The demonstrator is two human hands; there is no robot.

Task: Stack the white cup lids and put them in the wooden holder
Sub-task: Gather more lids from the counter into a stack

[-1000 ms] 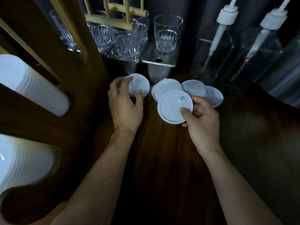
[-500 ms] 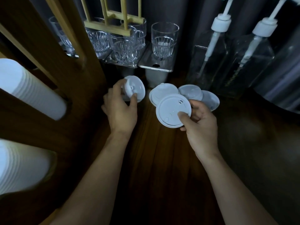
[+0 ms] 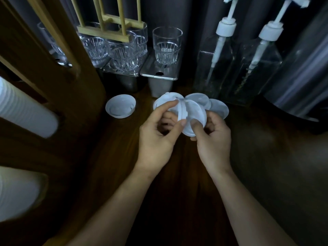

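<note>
My left hand [image 3: 158,137] pinches a white cup lid [image 3: 182,110] held on edge, thumb below and forefinger on top. My right hand [image 3: 213,139] holds a second white lid [image 3: 196,119] tilted against it, so the two lids meet face to face above the dark wooden counter. One lid [image 3: 120,108] lies upside down alone on the counter to the left. Three more lids [image 3: 215,107] lie overlapping behind my hands. The wooden holder [image 3: 58,89] stands at the left, with stacks of white cups [image 3: 26,112] poking out of its round openings.
Several clear glasses [image 3: 166,45] stand on steel containers [image 3: 159,77] at the back. A pale wooden rack [image 3: 104,31] stands among them. Two glass pump bottles [image 3: 214,68] stand at the back right, and a dark metal vessel [image 3: 301,82] fills the far right.
My left hand lifted a lid from the left pile and brought it right to meet the lid in my right hand. One lid stayed behind on the counter.
</note>
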